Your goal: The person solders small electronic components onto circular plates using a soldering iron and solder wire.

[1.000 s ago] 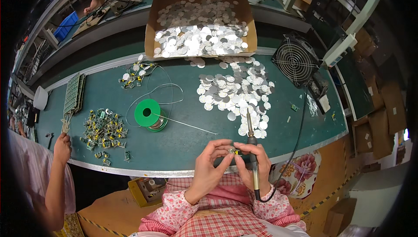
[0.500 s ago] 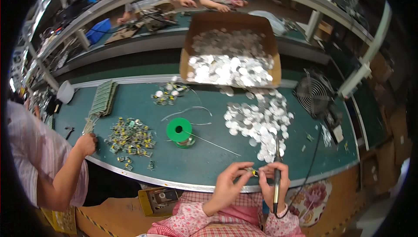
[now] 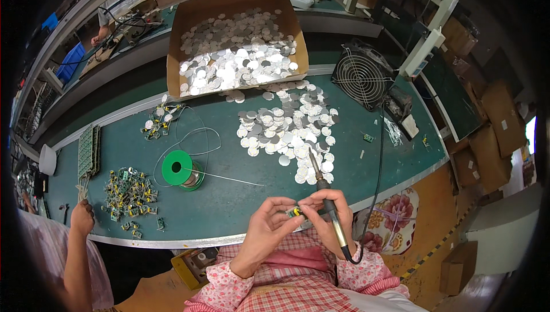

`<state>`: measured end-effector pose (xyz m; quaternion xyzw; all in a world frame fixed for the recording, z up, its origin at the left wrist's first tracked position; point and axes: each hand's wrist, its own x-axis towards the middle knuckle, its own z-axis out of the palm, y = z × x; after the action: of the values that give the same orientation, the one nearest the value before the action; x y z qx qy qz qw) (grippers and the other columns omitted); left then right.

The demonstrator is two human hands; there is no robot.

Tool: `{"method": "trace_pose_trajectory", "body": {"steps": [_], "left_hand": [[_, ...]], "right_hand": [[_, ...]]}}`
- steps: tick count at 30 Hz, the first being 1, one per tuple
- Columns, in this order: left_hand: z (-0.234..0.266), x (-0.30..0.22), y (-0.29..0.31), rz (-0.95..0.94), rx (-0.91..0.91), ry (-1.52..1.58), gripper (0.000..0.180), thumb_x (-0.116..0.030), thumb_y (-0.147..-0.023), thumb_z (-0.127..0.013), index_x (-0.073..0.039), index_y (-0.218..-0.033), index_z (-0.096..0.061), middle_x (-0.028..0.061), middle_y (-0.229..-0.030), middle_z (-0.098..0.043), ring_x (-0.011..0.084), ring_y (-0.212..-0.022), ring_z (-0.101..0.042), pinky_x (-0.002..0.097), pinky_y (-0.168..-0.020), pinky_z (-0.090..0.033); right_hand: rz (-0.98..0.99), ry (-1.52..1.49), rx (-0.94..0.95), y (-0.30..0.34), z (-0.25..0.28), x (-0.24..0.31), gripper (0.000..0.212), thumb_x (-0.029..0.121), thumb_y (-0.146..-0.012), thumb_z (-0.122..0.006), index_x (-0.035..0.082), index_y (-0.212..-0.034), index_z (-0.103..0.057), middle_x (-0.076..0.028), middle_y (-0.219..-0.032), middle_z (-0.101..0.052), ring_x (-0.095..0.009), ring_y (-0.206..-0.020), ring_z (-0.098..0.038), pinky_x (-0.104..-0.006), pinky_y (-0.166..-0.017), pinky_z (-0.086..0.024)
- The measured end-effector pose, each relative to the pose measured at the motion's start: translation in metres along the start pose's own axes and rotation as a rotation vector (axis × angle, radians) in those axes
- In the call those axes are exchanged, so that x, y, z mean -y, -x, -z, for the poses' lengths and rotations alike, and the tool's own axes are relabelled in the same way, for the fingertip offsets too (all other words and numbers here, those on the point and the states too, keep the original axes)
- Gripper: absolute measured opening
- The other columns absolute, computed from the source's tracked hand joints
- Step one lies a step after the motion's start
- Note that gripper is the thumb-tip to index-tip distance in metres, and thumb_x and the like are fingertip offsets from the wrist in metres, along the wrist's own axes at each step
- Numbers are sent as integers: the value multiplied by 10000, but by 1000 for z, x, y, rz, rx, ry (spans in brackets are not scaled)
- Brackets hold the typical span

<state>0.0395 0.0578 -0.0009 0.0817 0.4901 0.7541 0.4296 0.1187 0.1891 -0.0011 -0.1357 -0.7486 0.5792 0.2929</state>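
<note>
Small circuit board (image 3: 295, 212) sits at the fingertips. Left hand (image 3: 264, 232) pinches it; right hand (image 3: 325, 230) grasps a soldering iron (image 3: 340, 230), its fingertips at the board, contact unclear. Board looks light and stiff, its yellow part likely fragile; best held by bare edges. Beyond the grip, silver discs (image 3: 286, 126), probably slippery; left of it, a green spool (image 3: 184, 172); farther left, heaped boards (image 3: 129, 191).
</note>
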Motion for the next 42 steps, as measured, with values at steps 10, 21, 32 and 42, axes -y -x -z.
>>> {"method": "trace_pose_trajectory", "body": {"steps": [10,21,32,42], "left_hand": [[7,-5,2,85,48,64,220,7,-855,-638,38,-1064,-577,107,-968,-642,165,-891,-639,277,-819,-531],[26,-14,-1,-45,-163,28,203,-56,-880,-624,29,-1059,-581,84,-889,-641,152,-832,-625,254,-730,-491],[28,11,4,-213,-124,-20,136,-131,-914,-600,-14,-974,-569,-15,-823,-572,53,-699,-534,207,-620,-431],[28,-7,2,-323,-176,-589,119,-100,-878,-640,-28,-969,-613,16,-883,-617,83,-773,-576,224,-663,-462]], "right_hand": [[88,105,21,2,4,7,222,-25,-815,-672,17,-993,-545,-102,-900,-675,-131,-779,-653,-245,-668,-520],[230,811,-67,-53,-10,-24,281,17,-709,-732,36,-945,-581,-105,-834,-601,-294,-758,-561,-379,-659,-445],[250,597,-28,-42,-16,-26,213,-63,-778,-647,24,-961,-582,-123,-802,-556,-242,-680,-579,-310,-619,-459],[65,182,73,-24,-10,10,142,-48,-854,-584,15,-982,-583,-96,-944,-659,-150,-848,-620,-257,-758,-480]]}}
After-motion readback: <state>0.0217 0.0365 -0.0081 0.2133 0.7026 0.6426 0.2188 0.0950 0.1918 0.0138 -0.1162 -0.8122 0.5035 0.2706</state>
